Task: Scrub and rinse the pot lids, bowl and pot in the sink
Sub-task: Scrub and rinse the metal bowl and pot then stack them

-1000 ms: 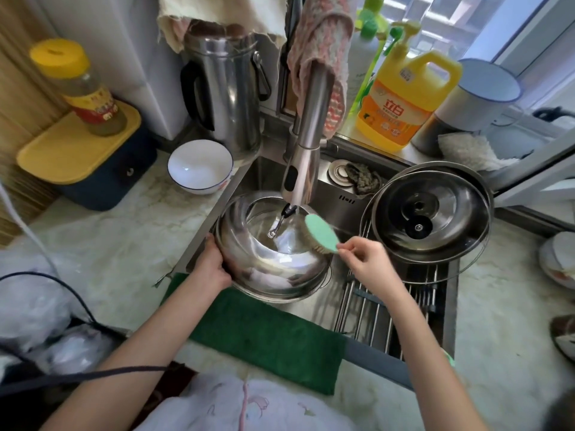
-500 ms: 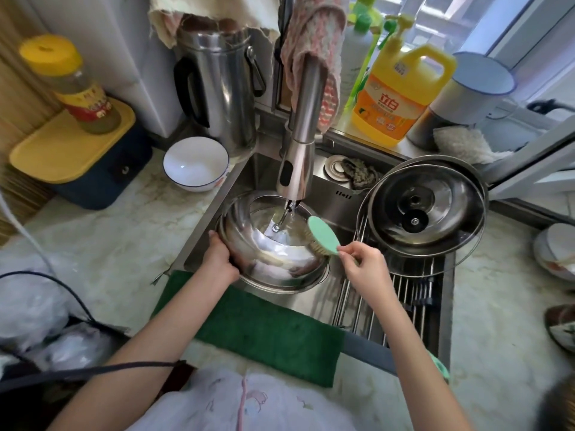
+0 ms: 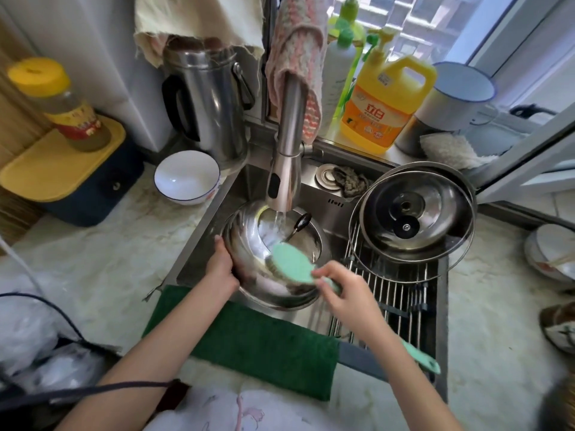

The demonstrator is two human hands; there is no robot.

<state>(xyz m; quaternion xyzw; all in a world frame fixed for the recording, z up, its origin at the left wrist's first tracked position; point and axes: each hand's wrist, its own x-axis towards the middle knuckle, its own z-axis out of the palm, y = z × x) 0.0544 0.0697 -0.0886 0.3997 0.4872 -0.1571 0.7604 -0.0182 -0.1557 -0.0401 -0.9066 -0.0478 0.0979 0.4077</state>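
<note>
Two hands are at work, well apart from each other. The left hand (image 3: 221, 270) grips the rim of one steel pot (image 3: 280, 293), which sits tilted in the sink (image 3: 199, 259). The pot is round, shiny and smooth. The right hand (image 3: 348, 289) is wrapped round the long handle of one green brush (image 3: 292, 264). The brush has an oval head, and its bristles press inside the pot. One thin stream of water (image 3: 280, 217) falls from the grey metal tap (image 3: 287, 144) into the pot.

Two round lids lie stacked on a wire rack (image 3: 401, 297) over the right side of the sink. The top one is a shiny steel lid (image 3: 435, 213) with a black knob. Under it is a see-through lid (image 3: 404, 269) with a thin metal rim.

One white bowl (image 3: 186, 177) with a blue edge stands on the pale stone worktop (image 3: 102, 262), left of the sink. One fuzzy green towel (image 3: 249, 340) hangs over the front edge. At the back are one tall steel kettle (image 3: 211, 101), one yellow plastic soap jug (image 3: 385, 101) and one jar with a yellow cap (image 3: 59, 104).
</note>
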